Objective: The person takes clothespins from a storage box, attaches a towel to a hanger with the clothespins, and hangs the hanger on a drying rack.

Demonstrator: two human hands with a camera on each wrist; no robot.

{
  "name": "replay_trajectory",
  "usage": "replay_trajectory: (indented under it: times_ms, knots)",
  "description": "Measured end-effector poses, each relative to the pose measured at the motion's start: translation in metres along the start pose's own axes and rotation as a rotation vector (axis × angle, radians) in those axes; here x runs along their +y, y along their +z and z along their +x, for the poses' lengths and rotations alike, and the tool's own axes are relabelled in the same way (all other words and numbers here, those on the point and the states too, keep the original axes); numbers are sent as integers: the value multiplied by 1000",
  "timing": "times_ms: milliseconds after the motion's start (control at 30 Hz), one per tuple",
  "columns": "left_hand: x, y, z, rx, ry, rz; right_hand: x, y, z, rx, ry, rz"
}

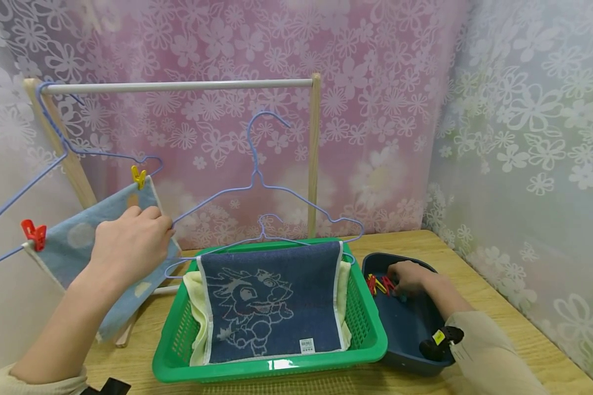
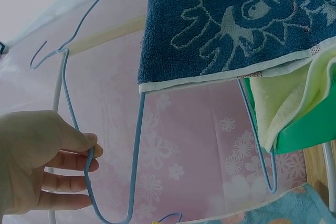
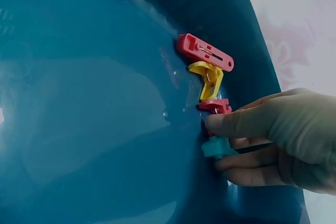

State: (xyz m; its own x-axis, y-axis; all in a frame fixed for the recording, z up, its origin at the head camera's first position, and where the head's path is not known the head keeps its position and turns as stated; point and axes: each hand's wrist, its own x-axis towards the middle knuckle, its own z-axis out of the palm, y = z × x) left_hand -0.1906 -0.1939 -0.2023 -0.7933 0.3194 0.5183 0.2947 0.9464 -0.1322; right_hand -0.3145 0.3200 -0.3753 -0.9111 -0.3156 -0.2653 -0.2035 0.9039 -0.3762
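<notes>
My left hand [image 1: 128,241] pinches the end of a blue wire hanger [image 1: 255,164] between thumb and fingers, as the left wrist view shows. A dark blue towel [image 1: 272,307] with a pale cartoon dragon hangs over this hanger's bar, above the green basket. In the dark blue basin [image 3: 105,103], my right hand [image 3: 283,135] pinches a red clothespin [image 3: 216,106], the thumb partly covering it. Its lower fingers touch a teal clothespin [image 3: 218,148]. A yellow clothespin [image 3: 209,80] and another red clothespin [image 3: 202,51] lie beside them against the wall.
A wooden rack with a white rail [image 1: 188,86] stands behind. On its left, a hanger [image 1: 20,192] bears a light blue towel [image 1: 74,236], clipped by red [image 1: 34,235] and yellow [image 1: 138,178] pins. The green basket [image 1: 272,370] contains pale yellow cloth [image 1: 196,296] and another hanger [image 1: 263,233].
</notes>
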Motion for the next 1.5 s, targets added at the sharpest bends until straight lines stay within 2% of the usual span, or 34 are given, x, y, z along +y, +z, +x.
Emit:
replay_trajectory:
  times_ms: [133, 300, 433, 633, 1033, 1267, 1500]
  knots:
    - [0, 1, 0, 9, 6, 2, 1, 0, -1, 3, -35, -10]
    - [0, 1, 0, 8, 7, 5, 2, 4, 0, 27, -15, -3]
    - [0, 1, -1, -1, 4, 5, 2, 5, 1, 43, -26, -67]
    - [0, 0, 0, -1, 7, 11, 5, 3, 4, 85, -86, -180]
    - [0, 0, 0, 3, 13, 4, 3, -2, 2, 108, -142, -231]
    - [-1, -1, 0, 3, 9, 0, -3, -9, 3, 229, -252, -340]
    - [0, -1, 0, -5, 12, 2, -6, -10, -1, 325, -311, -383]
